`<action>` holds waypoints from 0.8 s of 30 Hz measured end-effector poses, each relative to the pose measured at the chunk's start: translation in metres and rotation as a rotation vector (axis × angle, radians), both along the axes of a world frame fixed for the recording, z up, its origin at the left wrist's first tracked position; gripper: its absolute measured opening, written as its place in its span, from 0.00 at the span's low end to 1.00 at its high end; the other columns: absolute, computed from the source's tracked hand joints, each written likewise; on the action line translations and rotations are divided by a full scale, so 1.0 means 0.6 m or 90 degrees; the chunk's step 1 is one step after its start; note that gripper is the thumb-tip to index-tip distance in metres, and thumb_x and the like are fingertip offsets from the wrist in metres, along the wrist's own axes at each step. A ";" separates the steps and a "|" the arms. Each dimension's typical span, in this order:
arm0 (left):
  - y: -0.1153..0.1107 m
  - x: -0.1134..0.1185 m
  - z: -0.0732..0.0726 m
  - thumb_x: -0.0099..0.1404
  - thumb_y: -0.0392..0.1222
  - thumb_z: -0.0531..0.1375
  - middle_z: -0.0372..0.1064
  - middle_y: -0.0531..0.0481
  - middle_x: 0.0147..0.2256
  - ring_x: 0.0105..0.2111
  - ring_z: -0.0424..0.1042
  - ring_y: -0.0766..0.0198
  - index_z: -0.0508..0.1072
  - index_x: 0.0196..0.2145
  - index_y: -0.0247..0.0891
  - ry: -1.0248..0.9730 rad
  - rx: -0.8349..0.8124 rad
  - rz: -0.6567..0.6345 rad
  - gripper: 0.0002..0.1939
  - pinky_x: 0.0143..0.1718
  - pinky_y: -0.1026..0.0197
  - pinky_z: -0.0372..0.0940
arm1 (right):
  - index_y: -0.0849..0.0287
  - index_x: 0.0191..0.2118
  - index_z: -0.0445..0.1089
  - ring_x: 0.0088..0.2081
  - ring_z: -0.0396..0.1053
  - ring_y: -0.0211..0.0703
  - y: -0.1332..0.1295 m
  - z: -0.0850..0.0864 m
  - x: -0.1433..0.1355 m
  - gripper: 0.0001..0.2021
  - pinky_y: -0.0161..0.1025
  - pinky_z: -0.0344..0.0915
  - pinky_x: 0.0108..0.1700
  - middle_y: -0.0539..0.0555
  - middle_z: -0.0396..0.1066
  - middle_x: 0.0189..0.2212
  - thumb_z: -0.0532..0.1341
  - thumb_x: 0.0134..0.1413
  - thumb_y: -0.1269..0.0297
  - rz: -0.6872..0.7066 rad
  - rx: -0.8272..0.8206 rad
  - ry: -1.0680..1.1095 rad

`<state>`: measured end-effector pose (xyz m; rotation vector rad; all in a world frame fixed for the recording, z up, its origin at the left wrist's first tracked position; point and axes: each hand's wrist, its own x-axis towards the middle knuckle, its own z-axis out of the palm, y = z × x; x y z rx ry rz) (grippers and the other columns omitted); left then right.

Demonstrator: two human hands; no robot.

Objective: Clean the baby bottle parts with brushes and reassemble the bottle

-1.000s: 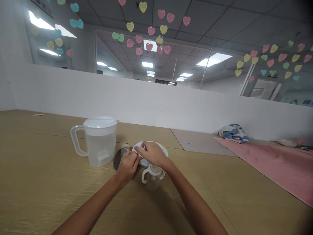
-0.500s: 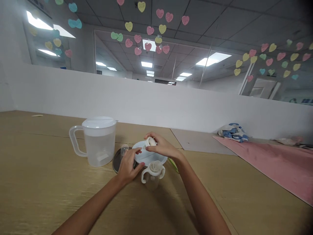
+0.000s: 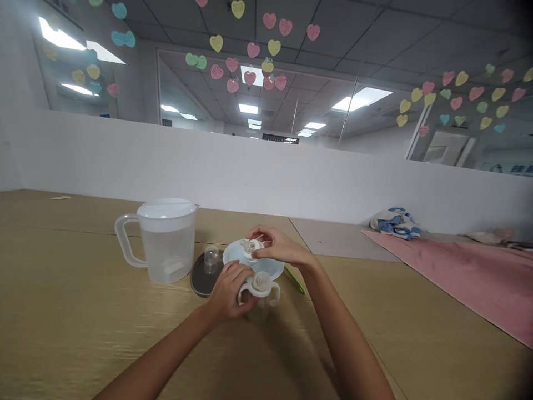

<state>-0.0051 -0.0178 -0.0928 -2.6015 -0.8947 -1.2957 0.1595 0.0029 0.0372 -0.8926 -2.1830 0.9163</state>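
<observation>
My left hand [image 3: 230,291] is closed around the near-left side of a clear baby bottle [image 3: 261,291] with two white handles. The bottle stands upright on the table, and a pale swirl-like round shape shows at its top. Just beyond it, my right hand [image 3: 278,245] grips a bottle nipple [image 3: 251,248] in a white collar, tilted with the teat facing up and left. Below that hand lies a pale blue-white plate [image 3: 272,270]. A clear dome cap [image 3: 211,258] sits on a dark round tray [image 3: 201,279], left of the plate and partly behind my left hand.
A translucent lidded pitcher [image 3: 170,247] with liquid stands to the left. A slim green utensil [image 3: 296,280] lies right of the plate. A pink cloth [image 3: 449,272] covers the right side, with a crumpled blue-and-white cloth [image 3: 395,223] by the white wall [image 3: 250,172].
My left hand has moved right and down and taken hold of the bottle. In my right hand, the nipple and collar have turned so the teat shows.
</observation>
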 end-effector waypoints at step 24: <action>0.007 -0.007 -0.006 0.56 0.48 0.56 0.67 0.42 0.40 0.42 0.65 0.53 0.63 0.44 0.37 -0.035 -0.032 -0.026 0.20 0.47 0.48 0.58 | 0.56 0.38 0.73 0.39 0.66 0.39 0.015 -0.002 0.029 0.14 0.32 0.62 0.38 0.49 0.71 0.36 0.65 0.39 0.68 0.181 -0.014 -0.315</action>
